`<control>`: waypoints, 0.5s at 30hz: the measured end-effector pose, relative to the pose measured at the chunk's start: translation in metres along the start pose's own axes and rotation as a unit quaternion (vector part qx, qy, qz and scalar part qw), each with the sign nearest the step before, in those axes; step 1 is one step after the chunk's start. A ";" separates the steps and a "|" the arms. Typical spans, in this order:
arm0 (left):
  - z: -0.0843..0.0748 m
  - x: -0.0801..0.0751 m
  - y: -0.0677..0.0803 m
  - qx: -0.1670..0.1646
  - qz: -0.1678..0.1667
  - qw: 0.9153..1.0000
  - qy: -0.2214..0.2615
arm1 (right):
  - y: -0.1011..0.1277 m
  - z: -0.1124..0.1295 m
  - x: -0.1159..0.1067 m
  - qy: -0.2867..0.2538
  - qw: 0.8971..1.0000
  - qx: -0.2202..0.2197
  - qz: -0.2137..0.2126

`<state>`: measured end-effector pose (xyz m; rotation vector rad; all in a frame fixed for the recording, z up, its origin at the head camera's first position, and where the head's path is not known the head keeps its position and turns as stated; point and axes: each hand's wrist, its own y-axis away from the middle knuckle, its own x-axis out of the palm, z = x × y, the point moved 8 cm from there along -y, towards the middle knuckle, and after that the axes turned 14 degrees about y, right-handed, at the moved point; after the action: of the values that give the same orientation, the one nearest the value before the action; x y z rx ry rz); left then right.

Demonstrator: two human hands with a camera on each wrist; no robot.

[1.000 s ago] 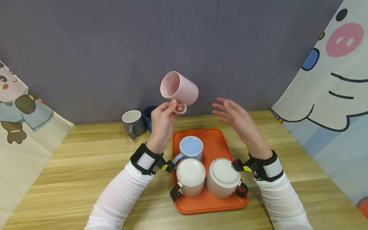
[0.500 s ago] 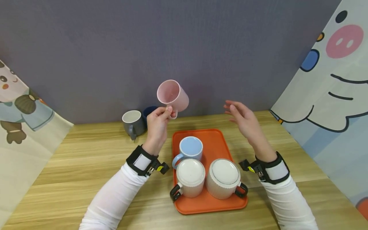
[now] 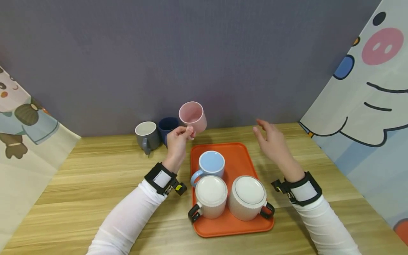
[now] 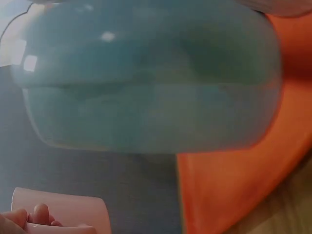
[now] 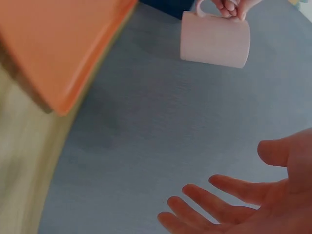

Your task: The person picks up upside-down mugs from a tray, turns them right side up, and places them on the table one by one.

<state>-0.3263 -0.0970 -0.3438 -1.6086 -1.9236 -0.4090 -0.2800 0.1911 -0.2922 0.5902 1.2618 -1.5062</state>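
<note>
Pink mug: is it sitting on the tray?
No, the left hand holds the pink mug by its handle in the air, behind the orange tray's far edge.

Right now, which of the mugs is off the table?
The pink mug, held up by its handle in the left hand; the other mugs all stand on the table or tray.

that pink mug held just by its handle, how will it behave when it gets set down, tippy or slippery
The pink mug looks rigid and glazed, probably ceramic, so likely smooth to the touch and breakable if bumped. The left hand pinches only its handle, so it may swing or tilt a little. Its wide, straight body should probably stand steady once flat on the table.
</note>
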 end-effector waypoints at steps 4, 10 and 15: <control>0.008 -0.005 -0.003 -0.001 -0.005 0.999 -0.032 | 0.002 -0.009 0.010 0.019 1.000 0.010 0.018; 0.017 -0.011 -0.006 -0.007 -0.021 0.997 -0.071 | 0.007 -0.017 0.020 0.041 0.998 0.013 0.038; 0.024 -0.016 -0.008 -0.018 -0.035 0.996 -0.077 | 0.010 -0.026 0.027 0.054 0.997 0.021 0.053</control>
<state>-0.3385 -0.0972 -0.3714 -1.6405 -2.1044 -0.3583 -0.2858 0.2052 -0.3276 0.7630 1.2627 -1.4319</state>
